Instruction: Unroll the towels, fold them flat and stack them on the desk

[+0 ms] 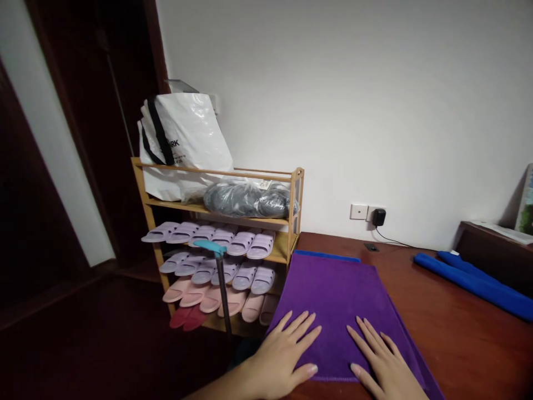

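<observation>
A purple cloth [333, 300] with a stitched hem lies folded flat on the reddish-brown wooden table [470, 333]. A strip of blue cloth [328, 256] shows past its far edge. My left hand [285, 353] rests on the cloth's near left part, palm down with fingers spread. On the near right part lies my right hand [383, 361], flat too, its fingers apart. Neither hand grips anything. Layers of purple fabric show along the cloth's right side.
Left of the table stands a wooden shoe rack [295, 200] with several slippers [260, 244], a white bag [189, 130] and a plastic-wrapped grey bundle [250, 198]. A blue-topped pole [222, 283] stands before it. Folded blue cloths [470, 280] and a black plug-in adapter [378, 217] are at right.
</observation>
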